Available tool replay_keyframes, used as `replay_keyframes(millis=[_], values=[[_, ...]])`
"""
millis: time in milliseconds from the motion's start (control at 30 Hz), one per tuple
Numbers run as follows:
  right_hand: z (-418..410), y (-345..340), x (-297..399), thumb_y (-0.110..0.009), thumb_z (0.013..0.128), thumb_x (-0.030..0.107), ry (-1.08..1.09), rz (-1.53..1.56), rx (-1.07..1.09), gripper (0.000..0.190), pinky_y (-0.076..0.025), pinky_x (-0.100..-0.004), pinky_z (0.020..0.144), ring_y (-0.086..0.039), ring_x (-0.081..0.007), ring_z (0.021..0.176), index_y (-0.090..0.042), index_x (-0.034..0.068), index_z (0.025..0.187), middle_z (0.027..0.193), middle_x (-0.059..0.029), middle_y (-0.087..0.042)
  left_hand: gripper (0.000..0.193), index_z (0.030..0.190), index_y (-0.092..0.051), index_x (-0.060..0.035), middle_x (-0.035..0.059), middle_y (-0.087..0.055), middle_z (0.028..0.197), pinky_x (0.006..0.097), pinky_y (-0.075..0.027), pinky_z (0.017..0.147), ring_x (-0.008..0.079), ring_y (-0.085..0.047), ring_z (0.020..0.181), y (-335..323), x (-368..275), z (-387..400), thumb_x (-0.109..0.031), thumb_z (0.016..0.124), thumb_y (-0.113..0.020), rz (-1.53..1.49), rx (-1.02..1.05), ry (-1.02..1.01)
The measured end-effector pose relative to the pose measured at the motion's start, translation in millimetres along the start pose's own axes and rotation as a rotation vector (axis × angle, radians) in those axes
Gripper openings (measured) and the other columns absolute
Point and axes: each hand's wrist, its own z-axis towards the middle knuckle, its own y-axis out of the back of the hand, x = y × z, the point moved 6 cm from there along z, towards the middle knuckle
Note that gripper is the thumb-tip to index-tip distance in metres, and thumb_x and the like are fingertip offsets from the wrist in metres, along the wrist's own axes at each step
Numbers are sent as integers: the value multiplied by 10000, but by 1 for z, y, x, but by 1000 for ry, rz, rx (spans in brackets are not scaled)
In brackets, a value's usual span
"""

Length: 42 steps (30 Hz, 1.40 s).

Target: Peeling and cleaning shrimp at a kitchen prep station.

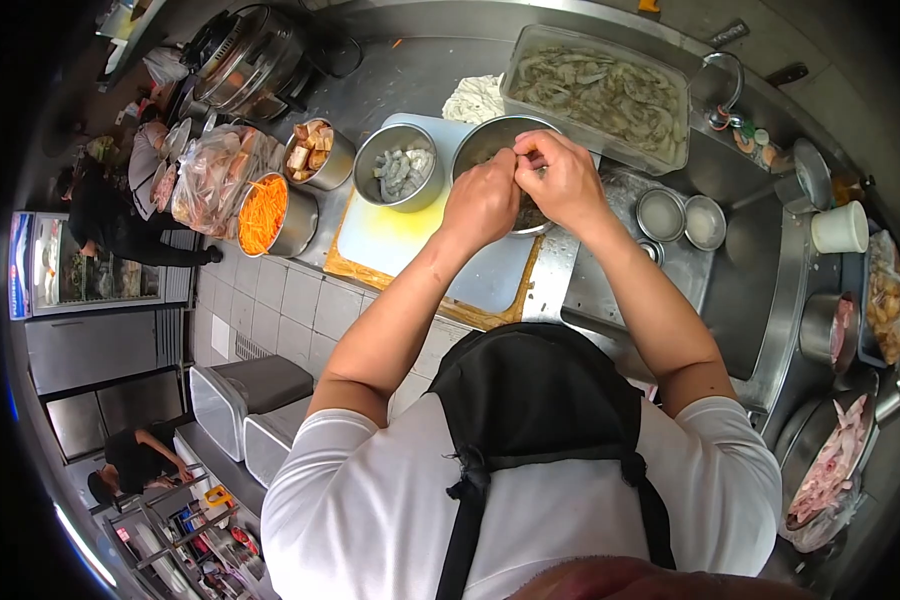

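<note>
Both my hands meet over a steel bowl, fingertips pinched close together. My left hand and my right hand seem to hold something small, likely a shrimp, mostly hidden by the fingers. Dark scraps show in the bowl beneath. Left of it, a steel pot with peeled shrimp stands on a white cutting board. Behind the bowl, to the right, sits a clear plastic tub of unpeeled shrimp. A crumpled white cloth lies beside the tub.
Pots of shredded carrot and brown-edged chunks stand at the left, near a bagged food load. A sink, small steel bowls and a faucet are at the right. Several people work farther left.
</note>
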Motion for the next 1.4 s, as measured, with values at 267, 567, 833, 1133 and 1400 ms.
replay_keyframes(millis=[267,567,833,1133,1400], values=[[-4,3,-1,-645,828,59,-42,-88,-55,125,-567,-449,721,-696,-364,794,-660,12,943,871,-171,-707,98,1022,-552,-22,261,-665,792,607,-467,684,491,-635,770,-6,3,-1,-110,979,-557,13,29,-96],[-7,-6,-42,-631,886,-14,-427,356,109,180,-575,-319,670,-707,-168,756,-602,-9,1063,932,-109,-729,199,1001,-568,-34,253,-659,825,595,-446,682,502,-615,804,-4,8,2,-224,1049,-536,-78,141,-75],[-11,-30,-67,-625,867,-34,-509,527,260,175,-539,-295,585,-634,-129,665,-590,-2,1036,855,-68,-659,250,1013,-565,-32,256,-665,899,577,-453,727,498,-621,884,-11,30,-2,-263,1079,-494,-213,201,10],[3,-10,-32,-606,993,93,-430,475,206,185,-569,-270,712,-682,-133,760,-657,-22,1128,905,-70,-696,221,1055,-550,-41,222,-661,896,553,-470,740,471,-634,898,-1,31,-2,-243,1090,-467,-338,73,76],[1,-14,-47,-607,974,74,-562,671,150,182,-570,-282,694,-688,-140,756,-654,-48,1101,900,-76,-691,183,1026,-543,-51,216,-640,870,551,-462,740,463,-617,893,1,19,5,-218,1078,-488,-202,-44,-36]])
